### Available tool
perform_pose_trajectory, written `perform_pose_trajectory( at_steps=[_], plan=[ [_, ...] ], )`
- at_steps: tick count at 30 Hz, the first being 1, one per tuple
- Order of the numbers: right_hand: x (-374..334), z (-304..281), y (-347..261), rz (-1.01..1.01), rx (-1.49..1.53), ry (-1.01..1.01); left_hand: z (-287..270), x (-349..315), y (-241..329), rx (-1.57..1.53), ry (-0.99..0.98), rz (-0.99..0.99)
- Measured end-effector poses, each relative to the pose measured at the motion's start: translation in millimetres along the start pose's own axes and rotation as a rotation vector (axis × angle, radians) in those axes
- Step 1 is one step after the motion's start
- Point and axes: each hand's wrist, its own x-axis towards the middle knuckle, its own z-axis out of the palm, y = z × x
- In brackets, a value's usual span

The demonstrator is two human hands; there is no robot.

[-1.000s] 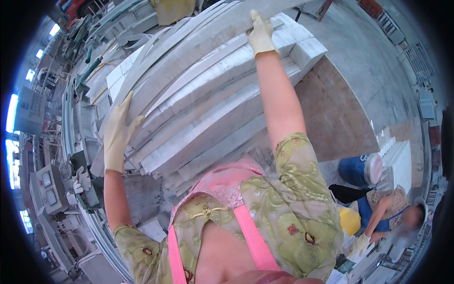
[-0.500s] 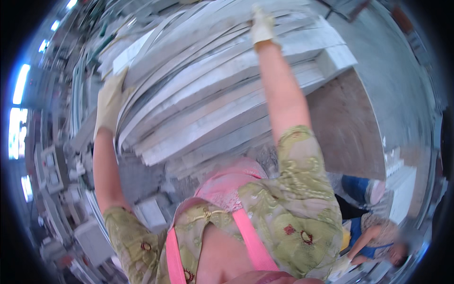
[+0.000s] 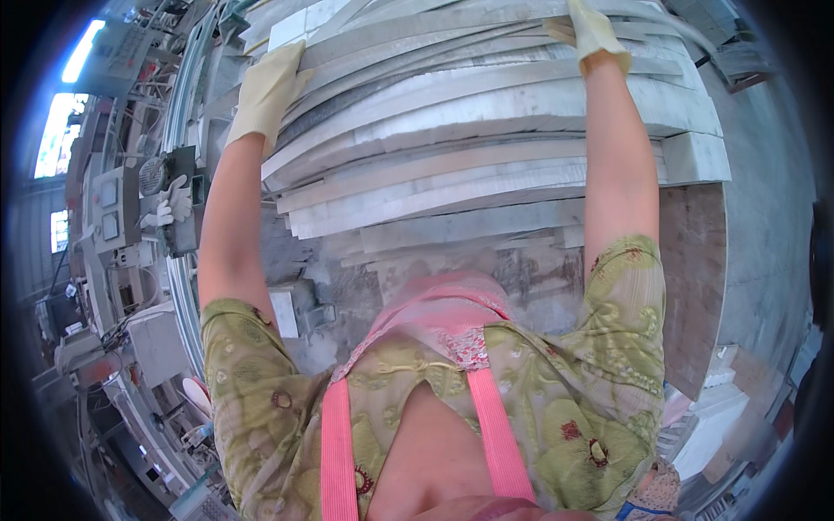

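Both my hands wear cream work gloves and reach out over a stack of long, thin, grey-white strips that look like stone. My left hand (image 3: 271, 91) closes around the left end of a long grey strip (image 3: 417, 39) on top. Near the strip's right part is my right hand (image 3: 598, 39), closed on it at the upper edge of the view; its fingertips are partly cut off. Beneath and nearer to me lie thicker pale slabs (image 3: 434, 126) in layers, with uneven ends.
A brown board (image 3: 695, 286) stands at the right of the stack. Grey machinery (image 3: 109, 208) with a pair of white gloves (image 3: 174, 204) on it and metal rails (image 3: 181, 286) run along the left. A white block (image 3: 295, 308) sits near my left elbow. Another person's patterned sleeve (image 3: 660, 486) shows at lower right.
The view has turned, so the stack now lies more level and both hands appear farther right and higher. Both hands stay at the strips. The other person has mostly left the view.
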Motion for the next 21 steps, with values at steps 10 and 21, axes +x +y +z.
perform_pose_trajectory(
  at_steps=[10,21],
  plan=[
    [-69,-70,9,0.224,-0.11,-0.108,2,-73,86,-0.238,-0.088,0.265],
    [-31,-64,3,0.18,0.076,-0.123,16,-44,53,-0.595,-0.393,0.097]
  ],
)
